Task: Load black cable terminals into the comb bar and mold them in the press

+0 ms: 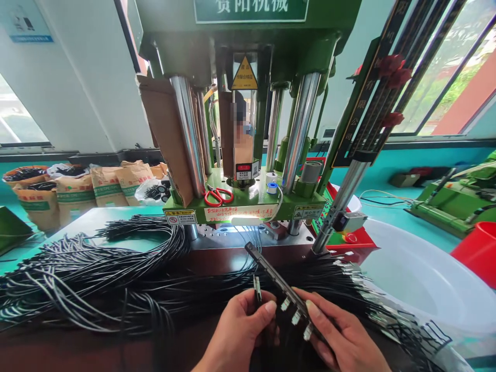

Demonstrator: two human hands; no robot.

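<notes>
Your L hand pinches a plug btwn thumb & finger; your R hand is closed on a dark strip w/ silver tabs. Cables at 10 o'clock, press at 12.

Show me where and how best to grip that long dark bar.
Probably pinch the long dark bar near its lower end, coming from the right, as the right hand does: metal connectors jut from its lower-left edge.

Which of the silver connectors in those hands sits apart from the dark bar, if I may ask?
The connector pinched in the left hand; the other three connectors jut from the dark bar in the right hand.
</notes>
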